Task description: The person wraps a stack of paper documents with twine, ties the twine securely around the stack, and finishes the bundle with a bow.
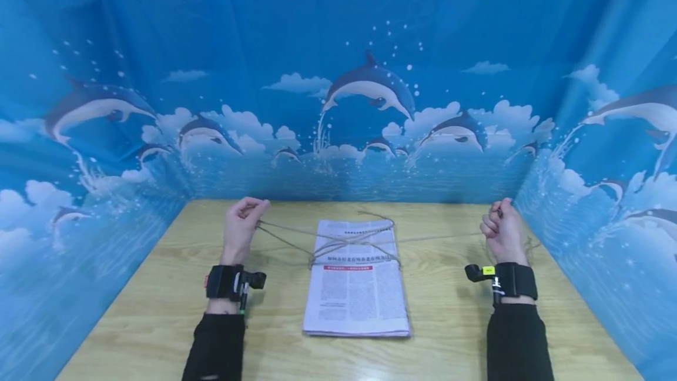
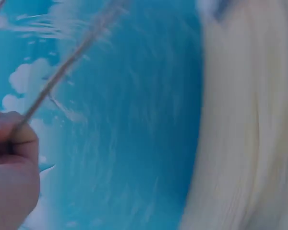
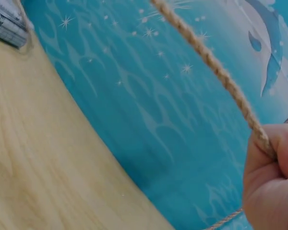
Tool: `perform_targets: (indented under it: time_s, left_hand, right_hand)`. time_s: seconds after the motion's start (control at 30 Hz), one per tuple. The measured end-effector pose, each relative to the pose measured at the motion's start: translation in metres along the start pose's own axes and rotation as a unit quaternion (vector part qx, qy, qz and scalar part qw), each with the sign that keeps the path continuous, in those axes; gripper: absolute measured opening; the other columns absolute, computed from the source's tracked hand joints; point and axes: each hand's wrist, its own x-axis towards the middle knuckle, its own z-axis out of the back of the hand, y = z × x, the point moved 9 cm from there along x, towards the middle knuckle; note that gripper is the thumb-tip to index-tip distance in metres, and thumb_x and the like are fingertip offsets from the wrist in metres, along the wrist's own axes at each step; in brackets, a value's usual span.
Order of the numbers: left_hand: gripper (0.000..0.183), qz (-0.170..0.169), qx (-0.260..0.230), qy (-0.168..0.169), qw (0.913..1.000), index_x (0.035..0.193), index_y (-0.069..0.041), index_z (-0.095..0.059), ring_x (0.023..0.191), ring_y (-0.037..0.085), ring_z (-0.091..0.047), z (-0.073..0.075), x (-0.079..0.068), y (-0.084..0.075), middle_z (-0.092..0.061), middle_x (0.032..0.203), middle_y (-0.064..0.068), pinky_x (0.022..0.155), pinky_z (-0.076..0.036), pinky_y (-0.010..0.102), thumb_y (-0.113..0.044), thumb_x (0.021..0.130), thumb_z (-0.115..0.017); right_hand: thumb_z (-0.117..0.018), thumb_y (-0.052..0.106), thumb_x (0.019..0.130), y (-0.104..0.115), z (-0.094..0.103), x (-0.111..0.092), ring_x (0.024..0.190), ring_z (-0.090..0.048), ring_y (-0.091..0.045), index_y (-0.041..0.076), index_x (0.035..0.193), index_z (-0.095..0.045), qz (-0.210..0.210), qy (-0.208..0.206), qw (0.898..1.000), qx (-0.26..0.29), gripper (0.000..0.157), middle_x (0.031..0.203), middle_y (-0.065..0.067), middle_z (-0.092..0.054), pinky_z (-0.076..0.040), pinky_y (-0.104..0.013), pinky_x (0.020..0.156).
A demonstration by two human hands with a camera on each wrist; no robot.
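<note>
A stack of newspapers (image 1: 354, 298) lies on the wooden table, with brown twine (image 1: 338, 241) crossing over its upper part. To the left of the stack, my left hand (image 1: 243, 225) pinches the twine, and two strands run from it toward the papers. My right hand (image 1: 501, 228) grips another length on the right, stretched in a nearly straight line from the stack. In the left wrist view the twine (image 2: 57, 76) slants up from the curled fingers. The right wrist view shows the braided rope-like strand (image 3: 206, 57) entering my fist.
The table (image 1: 148, 310) has a light wood top. A blue curtain (image 1: 296, 28) printed with dolphins and clouds encloses its back and both sides. A loose twine end (image 1: 372, 213) lies beyond the top of the stack, and some twine hangs by the right wrist.
</note>
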Motion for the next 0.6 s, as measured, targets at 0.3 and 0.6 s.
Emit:
perform_targets:
  time_s: [0.3, 0.6]
  left_hand:
    - [0.017, 0.100, -0.385, -0.034, 0.9168, 0.100, -0.007, -0.060, 0.051, 0.012, -0.015, 0.049, 0.005, 0.010, -0.050, 0.051, 0.002, 0.055, -0.005, 0.023, -0.019, 0.104, -0.049]
    - [0.027, -0.009, 0.032, -0.111, 0.9933, 0.116, -0.007, -0.066, 0.053, 0.005, -0.050, 0.089, 0.004, -0.013, -0.068, 0.068, 0.000, 0.052, -0.035, 0.017, -0.017, 0.091, -0.071]
  right_hand:
    - [-0.028, 0.039, 0.103, -0.004, 0.011, -0.003, 0.058, 0.003, -0.012, 0.006, 0.082, -0.050, -0.007, 0.002, 1.000, 0.003, 0.045, 0.057, 0.002, -0.017, 0.002, -0.024, 0.054]
    - [-0.030, 0.037, 0.105, -0.006, 0.018, -0.002, 0.054, -0.004, -0.010, 0.009, 0.083, -0.048, -0.002, -0.004, 0.996, -0.094, 0.041, 0.057, 0.004, -0.021, 0.002, -0.027, 0.054]
